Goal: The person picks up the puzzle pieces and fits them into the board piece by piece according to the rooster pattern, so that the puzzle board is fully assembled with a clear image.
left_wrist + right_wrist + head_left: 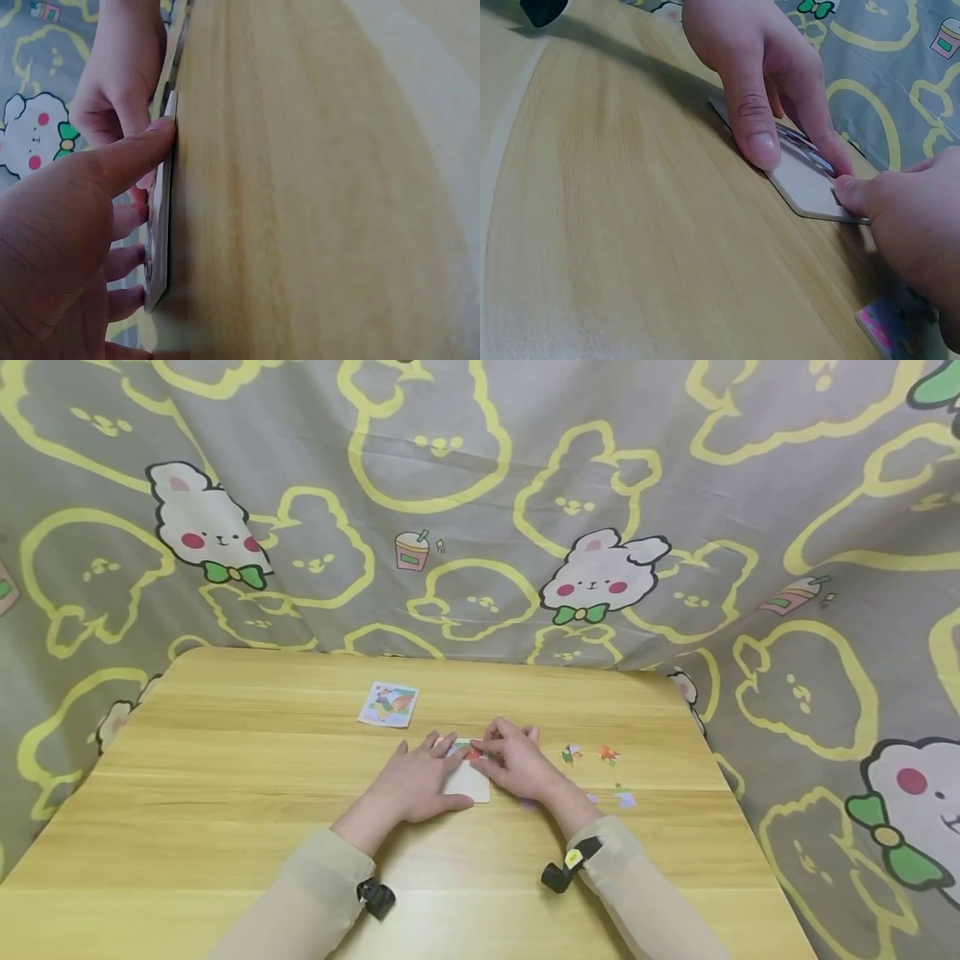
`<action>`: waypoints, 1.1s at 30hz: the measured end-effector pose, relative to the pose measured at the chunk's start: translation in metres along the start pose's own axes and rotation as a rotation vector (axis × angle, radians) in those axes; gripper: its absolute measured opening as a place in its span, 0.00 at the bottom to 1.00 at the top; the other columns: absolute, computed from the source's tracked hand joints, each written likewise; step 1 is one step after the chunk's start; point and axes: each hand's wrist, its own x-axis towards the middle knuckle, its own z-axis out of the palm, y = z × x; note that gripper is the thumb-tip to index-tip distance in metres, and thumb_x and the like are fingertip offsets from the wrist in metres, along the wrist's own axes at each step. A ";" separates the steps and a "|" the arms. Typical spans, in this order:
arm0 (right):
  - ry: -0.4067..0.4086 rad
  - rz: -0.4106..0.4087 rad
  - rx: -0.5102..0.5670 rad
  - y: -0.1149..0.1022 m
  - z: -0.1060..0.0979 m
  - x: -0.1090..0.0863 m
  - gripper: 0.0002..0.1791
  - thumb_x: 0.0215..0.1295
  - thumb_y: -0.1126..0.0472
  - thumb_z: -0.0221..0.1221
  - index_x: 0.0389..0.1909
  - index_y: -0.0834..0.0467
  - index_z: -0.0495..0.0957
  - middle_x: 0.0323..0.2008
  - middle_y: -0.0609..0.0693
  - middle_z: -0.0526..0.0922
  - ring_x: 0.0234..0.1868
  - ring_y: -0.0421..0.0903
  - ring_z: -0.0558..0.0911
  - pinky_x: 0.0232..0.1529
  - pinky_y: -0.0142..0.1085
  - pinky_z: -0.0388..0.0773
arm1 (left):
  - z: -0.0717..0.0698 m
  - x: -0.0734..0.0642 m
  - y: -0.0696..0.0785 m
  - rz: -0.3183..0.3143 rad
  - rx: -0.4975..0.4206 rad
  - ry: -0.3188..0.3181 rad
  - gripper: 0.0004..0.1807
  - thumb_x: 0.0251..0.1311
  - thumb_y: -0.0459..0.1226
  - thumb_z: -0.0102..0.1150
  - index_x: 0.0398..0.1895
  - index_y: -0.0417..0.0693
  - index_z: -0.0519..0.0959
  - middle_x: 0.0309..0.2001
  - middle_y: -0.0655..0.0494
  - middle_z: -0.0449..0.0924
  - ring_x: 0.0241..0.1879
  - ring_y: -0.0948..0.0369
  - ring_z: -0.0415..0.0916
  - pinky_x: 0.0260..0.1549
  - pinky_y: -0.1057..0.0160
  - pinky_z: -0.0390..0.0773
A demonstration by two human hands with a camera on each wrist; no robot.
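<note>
A small white puzzle board (pixel 468 787) lies on the table, with colourful pieces along its far part. My left hand (pixel 420 781) rests across the board's left side, fingers spread and fairly straight; its thumb touches the near edge. In the right wrist view, the left index finger (pixel 821 131) reaches to the pieces on the board. From the right, my right hand (pixel 517 760) pinches a red puzzle piece (pixel 474 754) at the board's far right part between thumb and index finger. The right thumb (pixel 855 193) is over the board's edge; the fingers behind it are hidden.
Loose puzzle pieces (pixel 609 753) lie to the right, several in all, some partly behind the right forearm. A picture card (pixel 388 704) with a colourful bird lies at the back left. A patterned curtain (pixel 480 527) hangs behind the wooden table (pixel 225 760).
</note>
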 end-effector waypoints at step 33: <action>0.002 0.092 0.154 0.018 -0.036 -0.022 0.27 0.70 0.53 0.71 0.65 0.60 0.82 0.57 0.48 0.79 0.45 0.46 0.79 0.60 0.54 0.57 | -0.007 -0.027 -0.047 0.002 -0.070 0.003 0.53 0.64 0.71 0.58 0.83 0.49 0.62 0.84 0.54 0.54 0.81 0.43 0.51 0.71 0.27 0.55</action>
